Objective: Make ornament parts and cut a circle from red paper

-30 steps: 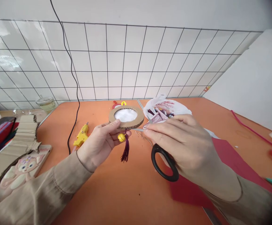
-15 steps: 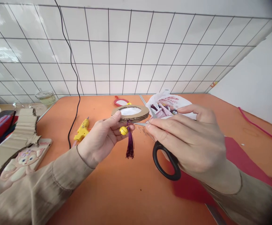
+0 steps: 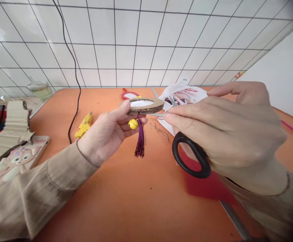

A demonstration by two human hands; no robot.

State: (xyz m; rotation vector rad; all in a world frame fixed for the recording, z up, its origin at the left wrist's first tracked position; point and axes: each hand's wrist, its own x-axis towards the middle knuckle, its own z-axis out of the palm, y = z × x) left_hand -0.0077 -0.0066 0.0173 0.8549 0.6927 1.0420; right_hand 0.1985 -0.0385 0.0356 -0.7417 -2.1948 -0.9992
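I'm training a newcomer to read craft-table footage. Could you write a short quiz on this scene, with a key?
1. Multiple choice: where is the yellow glue gun?
A) On the orange table, between the black cable and the left hand
B) Inside the white plastic bag
C) In the right hand
2. True or false: the blades of the scissors held by the right hand are closed together.
3. Fill in the missing word: below the cardboard ring hang a yellow bell and a tassel coloured ____.

Key: 1 A; 2 false, they stand apart; 3 purple.
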